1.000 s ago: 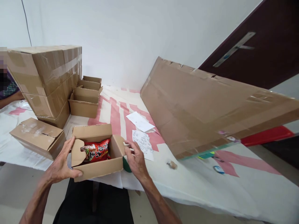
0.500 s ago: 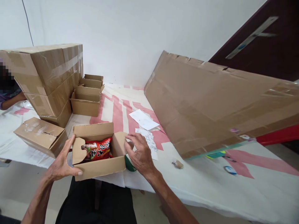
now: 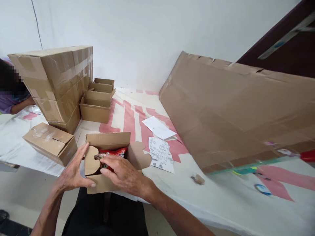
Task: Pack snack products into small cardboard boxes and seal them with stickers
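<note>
The left hand (image 3: 71, 177) spanned the left end of an open carton (image 3: 105, 185), left of centre in the lower frame, fingers at the far corner and thumb on the near wall. That wide grasp presumably steadied the carton, which sat at the near edge of the bench (image 3: 182, 208). A red packet (image 3: 120, 152) lay inside it, partly hidden by the right hand (image 3: 124, 173). That hand reached in, fingers bent beside the left flap (image 3: 91, 160); whether it gripped anything I cannot tell. The right flap (image 3: 139, 154) leaned outward, leaving the opening accessible.

A taped box (image 3: 46, 139) rested farther left, within easy reach. The stacked boxes (image 3: 61, 77) stood at upper left, probably to leave working room, and two papers (image 3: 159, 127) lay flat near centre, perhaps for reading.
</note>
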Available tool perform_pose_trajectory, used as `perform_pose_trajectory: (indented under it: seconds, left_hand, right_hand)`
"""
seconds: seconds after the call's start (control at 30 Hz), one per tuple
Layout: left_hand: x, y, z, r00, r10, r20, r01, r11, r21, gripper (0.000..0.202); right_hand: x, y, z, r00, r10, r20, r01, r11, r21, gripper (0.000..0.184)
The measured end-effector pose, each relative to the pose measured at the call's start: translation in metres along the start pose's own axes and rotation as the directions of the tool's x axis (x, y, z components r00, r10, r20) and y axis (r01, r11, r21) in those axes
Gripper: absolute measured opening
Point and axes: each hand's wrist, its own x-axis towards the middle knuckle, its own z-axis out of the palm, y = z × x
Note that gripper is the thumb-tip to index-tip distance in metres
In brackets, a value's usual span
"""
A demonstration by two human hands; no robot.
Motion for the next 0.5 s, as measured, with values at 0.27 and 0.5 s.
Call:
perform_pose_trajectory:
  seconds: [0.27, 0.5]
  left_hand:
    - [0.002, 0.011, 0.01, 1.0, -0.027, -0.011, 0.026, 0.999, -0.045, 0.146]
    - [0.004, 0.017, 0.015, 0.995, -0.094, -0.045, 0.087, 0.987, -0.136, 0.145]
  right_hand:
    - [-0.004, -0.023, 0.019, 0.997, -0.059, -0.046, 0.065, 0.989, 0.136, 0.051]
    - [-0.007, -0.019, 0.018, 0.991, -0.132, -0.022, 0.132, 0.99, 0.045, 0.054]
